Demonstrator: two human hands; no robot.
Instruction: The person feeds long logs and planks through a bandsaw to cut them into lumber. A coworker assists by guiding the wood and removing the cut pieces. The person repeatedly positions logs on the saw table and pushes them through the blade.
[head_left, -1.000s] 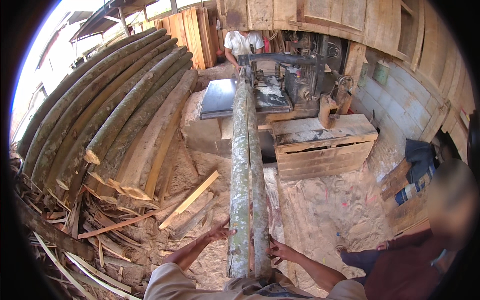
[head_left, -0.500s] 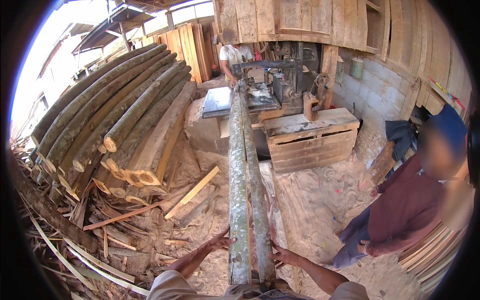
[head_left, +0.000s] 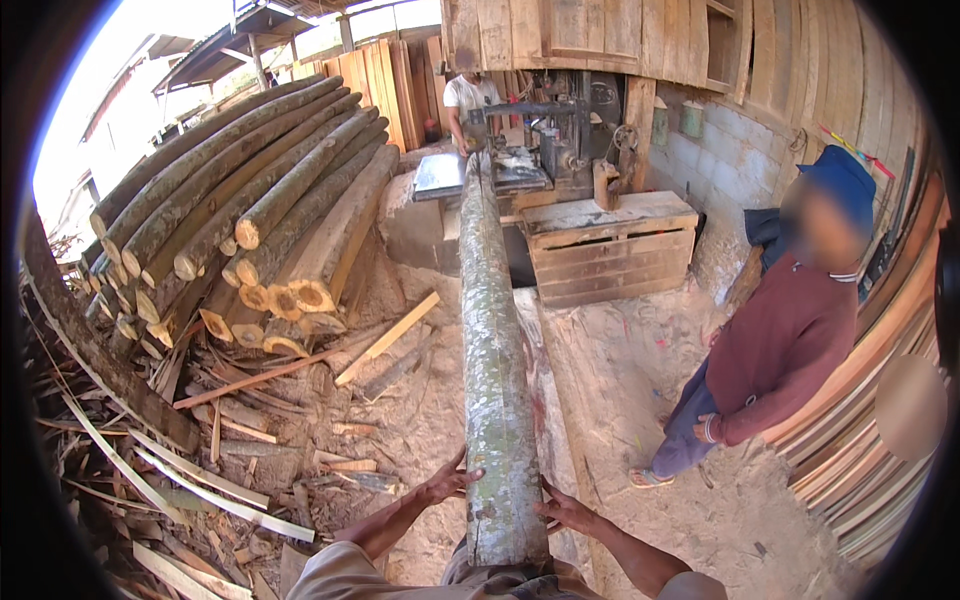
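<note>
Flanking bark-covered log (head_left: 498, 420) — long axis twelve-to-six — left hand (head_left: 446, 486) at nine o'clock, right hand (head_left: 567, 511) at three, both touching, fingers (head_left: 553, 508) spread.

The log (head_left: 497, 390) before you showed grey-green bark (head_left: 500, 440) mottled with whitish patches. Your sleeves (head_left: 335, 574) at its near end were beige. Left of the log, you faced stacked logs (head_left: 310, 178) with grey-brown bark and yellow-tan cut ends (head_left: 312, 295), plus a pale yellow strip (head_left: 388, 338). Beyond the log's far end, a co-worker's shirt (head_left: 468, 95) was white. Right of the log, another person's top (head_left: 795, 345) was maroon, the headwear (head_left: 838, 185) blue and the trousers (head_left: 690, 430) muted blue-violet. Further right of the log, stacked boards (head_left: 850, 470) were striped in tan, cream and reddish brown.
</note>
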